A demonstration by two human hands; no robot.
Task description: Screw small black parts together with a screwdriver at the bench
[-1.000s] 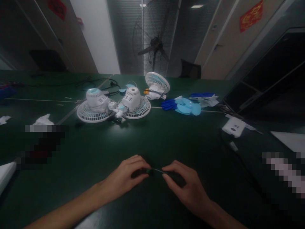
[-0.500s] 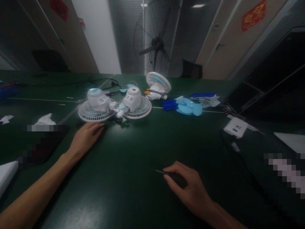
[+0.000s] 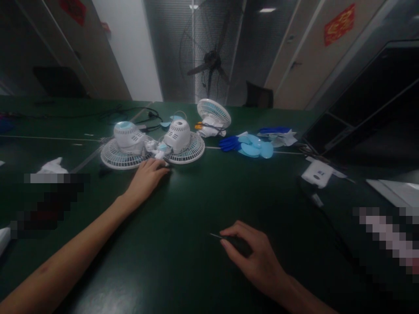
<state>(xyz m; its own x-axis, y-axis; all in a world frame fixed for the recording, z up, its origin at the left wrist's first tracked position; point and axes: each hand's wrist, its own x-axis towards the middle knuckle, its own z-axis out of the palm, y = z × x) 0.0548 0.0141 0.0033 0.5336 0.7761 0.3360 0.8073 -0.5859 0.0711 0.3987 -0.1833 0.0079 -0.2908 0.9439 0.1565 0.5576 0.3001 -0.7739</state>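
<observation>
My right hand (image 3: 253,253) grips a small screwdriver (image 3: 238,245) by its dark handle, its thin metal shaft pointing left above the green table. My left hand (image 3: 147,178) reaches forward with bent fingers slightly apart, at the front of two white desk fans. One fan (image 3: 127,141) lies face down on the left, and another fan (image 3: 181,141) lies face down beside it. White joint pieces (image 3: 160,150) sit between them, just past my left fingertips. Those fingertips cover a spot on the table, and whatever lies beneath them is hidden.
A third small fan (image 3: 212,117) stands tilted behind. To its right lie light-blue fan blades (image 3: 255,146) and blue gloves (image 3: 229,143). A white box-like piece (image 3: 317,173) with a cable is at right. Crumpled white paper (image 3: 54,166) lies at left, and black cables (image 3: 147,114) run at the back.
My left hand has moved right, from the left fan's front rim to the spot before the joint pieces. My right hand keeps the screwdriver in nearly the same place. The view has shifted slightly.
</observation>
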